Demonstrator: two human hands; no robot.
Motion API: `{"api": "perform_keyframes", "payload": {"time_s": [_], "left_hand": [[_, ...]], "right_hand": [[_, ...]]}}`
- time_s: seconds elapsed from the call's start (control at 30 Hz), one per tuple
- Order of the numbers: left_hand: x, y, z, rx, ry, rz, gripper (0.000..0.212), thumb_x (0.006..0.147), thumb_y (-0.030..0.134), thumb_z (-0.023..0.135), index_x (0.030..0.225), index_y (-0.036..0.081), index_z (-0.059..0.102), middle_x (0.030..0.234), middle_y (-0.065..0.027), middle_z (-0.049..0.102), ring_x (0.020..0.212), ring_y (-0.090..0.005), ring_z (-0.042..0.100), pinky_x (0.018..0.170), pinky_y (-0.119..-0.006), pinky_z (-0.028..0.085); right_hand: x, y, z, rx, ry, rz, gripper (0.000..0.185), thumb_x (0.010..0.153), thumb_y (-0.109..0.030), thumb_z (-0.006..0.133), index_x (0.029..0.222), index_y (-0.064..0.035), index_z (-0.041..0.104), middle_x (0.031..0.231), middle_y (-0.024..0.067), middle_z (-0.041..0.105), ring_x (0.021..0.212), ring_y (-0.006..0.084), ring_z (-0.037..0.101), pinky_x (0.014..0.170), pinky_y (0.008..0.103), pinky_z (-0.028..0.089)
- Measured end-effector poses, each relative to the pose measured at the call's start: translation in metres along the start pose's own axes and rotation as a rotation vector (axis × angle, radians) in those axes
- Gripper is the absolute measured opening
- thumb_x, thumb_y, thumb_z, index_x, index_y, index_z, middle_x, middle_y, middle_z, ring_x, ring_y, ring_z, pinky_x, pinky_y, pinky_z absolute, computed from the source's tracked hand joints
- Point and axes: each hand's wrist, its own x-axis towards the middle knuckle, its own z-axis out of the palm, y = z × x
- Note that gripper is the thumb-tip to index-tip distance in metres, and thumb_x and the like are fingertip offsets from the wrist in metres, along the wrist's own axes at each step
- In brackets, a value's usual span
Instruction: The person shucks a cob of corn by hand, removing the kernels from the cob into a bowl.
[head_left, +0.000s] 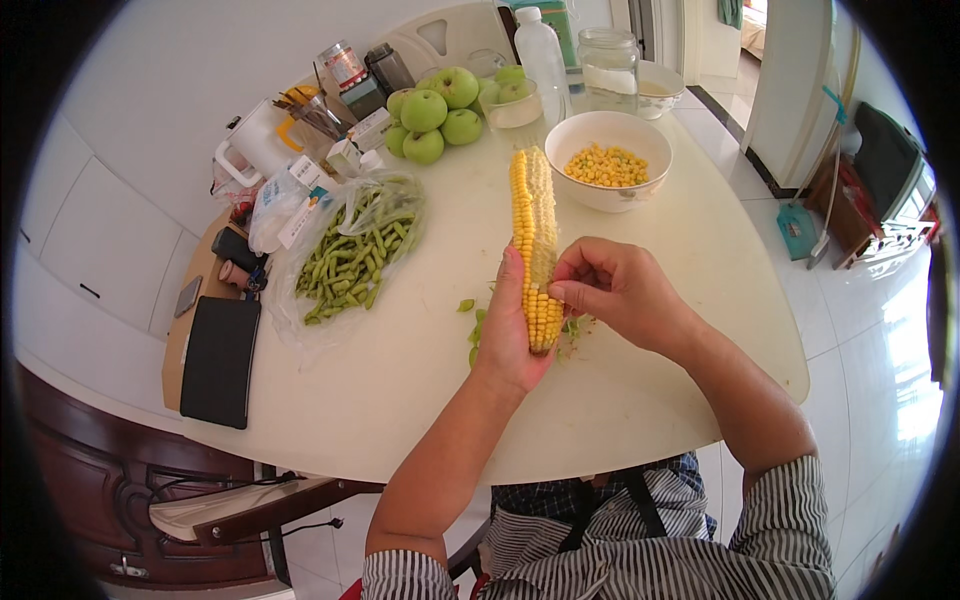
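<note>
My left hand (510, 330) is wrapped around the lower part of a corn cob (534, 247), which points away from me over the table. Kernels remain along its left side and near its base; a bare strip runs down the upper right. The thumb and fingertips of my right hand (611, 289) touch the kernels at the cob's lower right edge; whether a kernel is between them is hidden. Beyond the hands, a white bowl (609, 193) holds loose yellow kernels with some green bits. Green pod scraps (475, 337) lie under and beside my left hand.
A plastic bag of green soybean pods (360, 255) lies left on the pale table (622, 405). Green apples (424, 112), a glass bowl (512, 112), a plastic bottle (538, 60) and a glass jar (608, 71) stand at the back. A black case (220, 361) rests at the left edge.
</note>
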Motion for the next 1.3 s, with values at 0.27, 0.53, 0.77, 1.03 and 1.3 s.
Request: {"api": "perform_keyframes", "payload": {"time_s": [0.27, 0.53, 0.77, 1.03, 1.3], "left_hand": [[0.003, -0.001, -0.009, -0.027, -0.057, 0.0, 0.046, 0.093, 0.049, 0.038, 0.108, 0.007, 0.052, 0.094, -0.0053, 0.058, 0.085, -0.0158, 0.056, 0.078, -0.029, 0.045], [0.003, 0.006, -0.017, -0.095, -0.103, -0.057, 0.05, 0.091, 0.054, 0.039, 0.104, 0.008, 0.054, 0.089, -0.0056, 0.059, 0.082, -0.0158, 0.056, 0.075, -0.029, 0.047], [-0.002, 0.004, 0.008, 0.065, 0.029, -0.033, 0.053, 0.091, 0.053, 0.038, 0.118, 0.008, 0.047, 0.1, -0.0099, 0.059, 0.082, -0.0208, 0.06, 0.072, -0.032, 0.05], [0.002, 0.001, -0.001, 0.256, -0.116, 0.005, 0.06, 0.093, 0.055, 0.027, 0.114, 0.003, 0.046, 0.091, -0.0158, 0.059, 0.07, -0.0245, 0.06, 0.065, -0.037, 0.052], [-0.001, 0.003, 0.005, 0.284, -0.013, 0.023, 0.06, 0.093, 0.056, 0.026, 0.107, 0.002, 0.049, 0.084, -0.0135, 0.058, 0.065, -0.0225, 0.058, 0.06, -0.036, 0.051]], "right_hand": [[0.006, 0.004, -0.012, 0.489, -0.069, 0.229, 0.013, 0.083, -0.01, 0.056, 0.089, 0.0011, 0.055, 0.08, 0.006, 0.058, 0.066, 0.0095, 0.055, 0.06, 0.023, 0.049], [0.003, -0.001, -0.011, 0.552, -0.055, 0.298, 0.024, 0.086, -0.024, 0.061, 0.085, -0.0017, 0.054, 0.079, 0.0056, 0.056, 0.062, 0.0073, 0.05, 0.053, 0.0198, 0.042], [0.004, -0.002, -0.011, 0.134, -0.119, 0.22, 0.028, 0.079, -0.022, 0.071, 0.085, -0.0011, 0.054, 0.067, 0.0032, 0.057, 0.054, 0.0058, 0.049, 0.045, 0.0195, 0.038], [0.004, 0.001, -0.012, 0.113, -0.169, 0.246, 0.024, 0.08, -0.02, 0.07, 0.08, -0.0006, 0.056, 0.064, 0.0036, 0.057, 0.052, 0.0078, 0.05, 0.046, 0.0207, 0.039], [0.005, 0.003, -0.003, 0.131, -0.11, 0.214, 0.02, 0.087, -0.017, 0.061, 0.082, 0.0022, 0.056, 0.063, 0.0045, 0.057, 0.051, 0.0082, 0.05, 0.046, 0.0217, 0.041]]}}
